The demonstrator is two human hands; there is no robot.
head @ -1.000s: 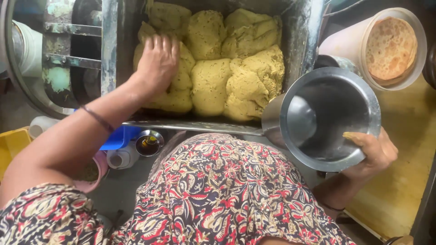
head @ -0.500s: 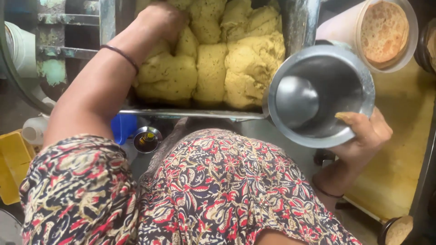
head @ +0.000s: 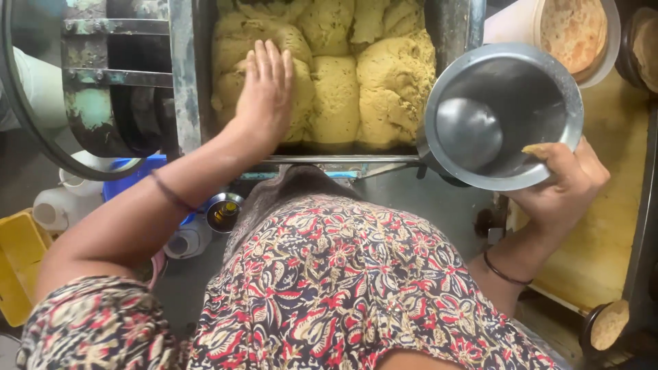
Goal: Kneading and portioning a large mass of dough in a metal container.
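A metal trough (head: 449,34) holds several big lumps of yellow dough (head: 356,75). My left hand (head: 264,92) lies flat on the left dough lump, fingers spread and pointing away from me. My right hand (head: 562,181) grips the rim of a round steel bowl (head: 504,116), thumb inside the rim with a smear of dough on it. The bowl is tilted toward me, is empty, and sits just right of the trough.
A flatbread lies in a white container (head: 576,31) at the top right, above a yellow-brown board (head: 610,219). A dark belt wheel (head: 89,96) is left of the trough. Below left are a blue tub (head: 130,181), white jugs (head: 51,205) and a yellow crate (head: 17,267).
My left hand pushed deep into the dough, then drew back onto the left lump. The bowl stayed in my right hand, shifting slightly with the view.
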